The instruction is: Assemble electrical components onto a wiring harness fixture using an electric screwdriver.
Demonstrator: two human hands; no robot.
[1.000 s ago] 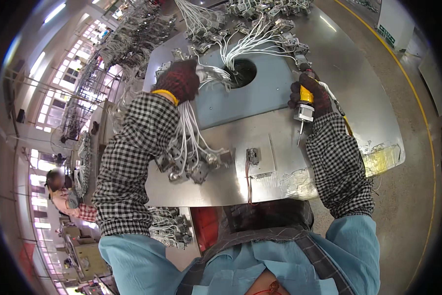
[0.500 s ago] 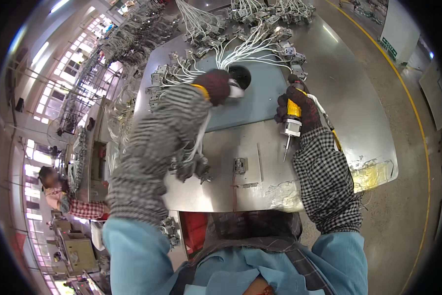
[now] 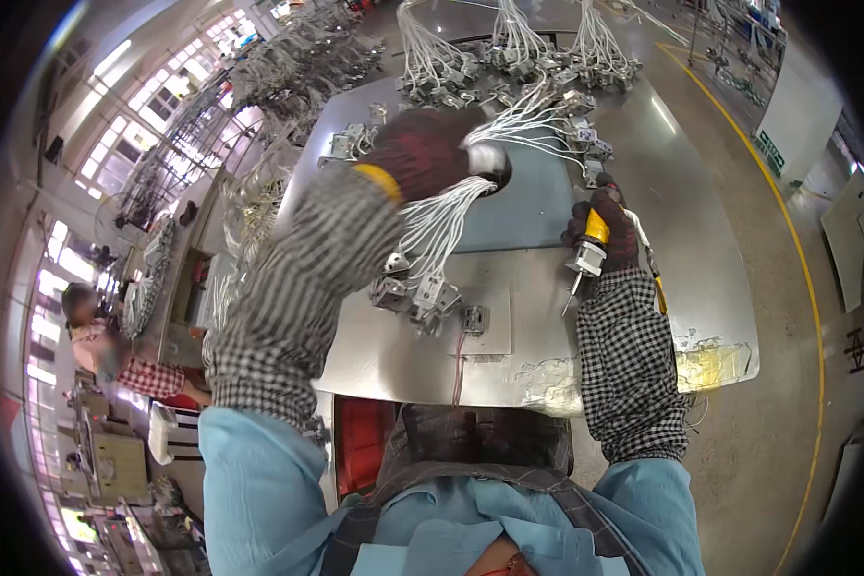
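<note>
My left hand (image 3: 432, 154), in a dark maroon glove, reaches over the far-left side of the table and is smeared by motion. A white patch shows at its fingertips, and I cannot make out whether they grip anything. Below it a bundle of white wires (image 3: 448, 226) runs toward me, ending in metal connector blocks (image 3: 434, 298). At the right, my gloved right hand (image 3: 616, 228) is closed around a yellow and silver power screwdriver (image 3: 586, 257), its bit pointing down and toward me. A single small block (image 3: 474, 320) sits near the front with a red wire.
A grey-blue sheet (image 3: 537, 206) with a dark round hole (image 3: 499, 180) lies on the metal table (image 3: 701, 250). More wired blocks (image 3: 585, 125) ring its far side. Clear tape (image 3: 715, 365) covers the front right corner. Another person (image 3: 115, 355) is at the far left.
My left hand has moved farther out, and the wire bundle with its blocks now lies spread toward me. The right hand still holds the screwdriver. The whole view has shifted a little.
</note>
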